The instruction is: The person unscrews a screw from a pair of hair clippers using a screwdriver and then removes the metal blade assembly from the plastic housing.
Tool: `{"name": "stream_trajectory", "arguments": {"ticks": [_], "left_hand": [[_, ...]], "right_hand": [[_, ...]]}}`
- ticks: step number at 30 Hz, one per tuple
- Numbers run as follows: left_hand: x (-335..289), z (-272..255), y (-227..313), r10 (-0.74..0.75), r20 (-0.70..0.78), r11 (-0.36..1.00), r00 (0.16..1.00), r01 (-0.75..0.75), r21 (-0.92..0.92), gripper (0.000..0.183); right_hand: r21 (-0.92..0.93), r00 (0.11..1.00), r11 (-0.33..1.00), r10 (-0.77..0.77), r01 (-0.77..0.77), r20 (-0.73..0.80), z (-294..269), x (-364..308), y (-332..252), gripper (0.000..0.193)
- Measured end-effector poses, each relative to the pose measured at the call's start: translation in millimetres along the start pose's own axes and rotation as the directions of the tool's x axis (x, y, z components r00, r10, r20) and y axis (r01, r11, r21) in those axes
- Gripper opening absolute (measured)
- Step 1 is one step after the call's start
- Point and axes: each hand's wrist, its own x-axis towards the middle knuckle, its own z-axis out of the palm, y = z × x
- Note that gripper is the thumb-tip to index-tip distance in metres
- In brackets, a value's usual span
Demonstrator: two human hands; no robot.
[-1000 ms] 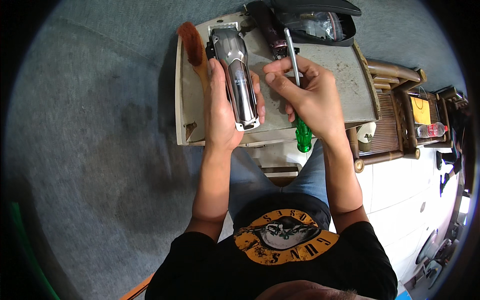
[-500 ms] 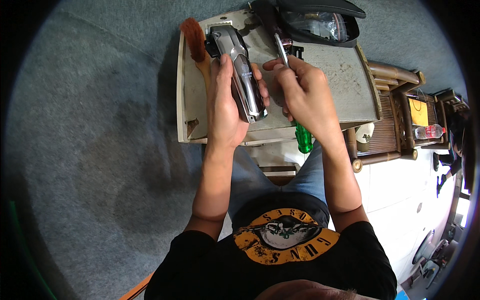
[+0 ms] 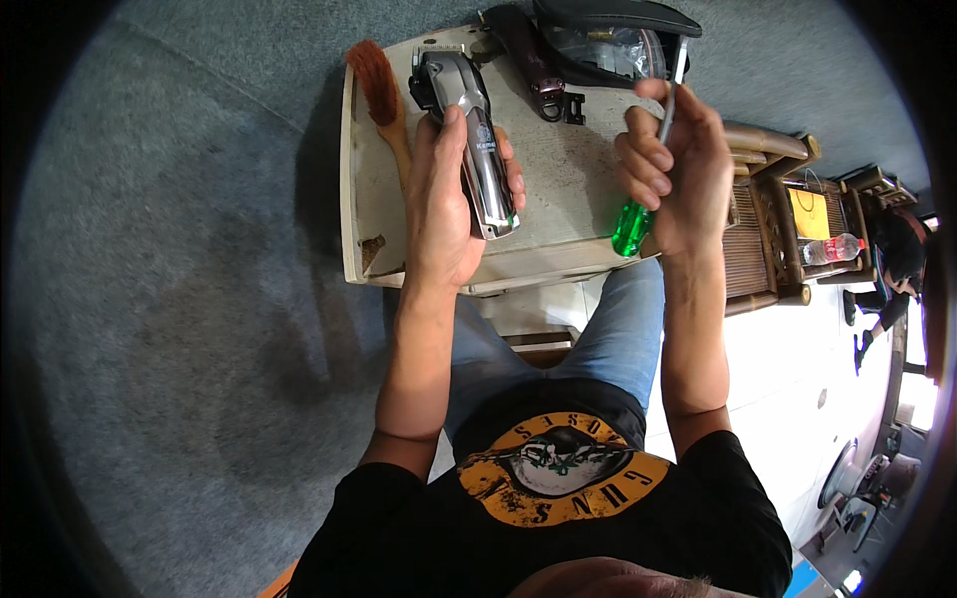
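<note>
My left hand (image 3: 444,204) grips a silver hair clipper (image 3: 472,135), held lengthwise above a small worn white table (image 3: 558,174), its blade end pointing away from me. My right hand (image 3: 678,159) is closed around a screwdriver with a green handle (image 3: 631,227); its metal shaft (image 3: 673,90) points up and away, off to the right of the clipper. The two hands are apart, with bare tabletop between them.
A reddish brush (image 3: 379,85) lies at the table's far left corner. A dark clipper part (image 3: 533,60) and a black case with a clear pouch (image 3: 613,40) lie at the far edge. Wooden chairs (image 3: 768,229) and a plastic bottle (image 3: 832,247) stand to the right. Grey carpet (image 3: 179,249) surrounds the table.
My right hand has pulled the screwdriver away from the clipper, moving right and lifting its shaft upward. The left hand still holds the clipper, shifted slightly toward the far edge.
</note>
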Motion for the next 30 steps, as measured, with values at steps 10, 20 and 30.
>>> {"name": "stream_trajectory", "arguments": {"ticks": [10, 20, 30], "left_hand": [[-1, -3, -2, -0.005, 0.011, 1.000, 1.000, 0.005, -0.015, 0.038], [0, -3, -3, -0.001, 0.010, 1.000, 1.000, 0.002, -0.030, 0.039], [-1, -4, 0, -0.010, 0.039, 1.000, 0.999, 0.010, 0.005, 0.042]], "right_hand": [[-0.339, 0.992, 0.935, -0.123, 0.104, -0.035, 21, -56, 14, 0.035], [-0.233, 0.978, 0.970, -0.116, 0.074, -0.174, 30, -64, 26, 0.033], [-0.056, 0.979, 0.978, 0.201, -0.203, -0.042, 20, -78, 29, 0.035]]}}
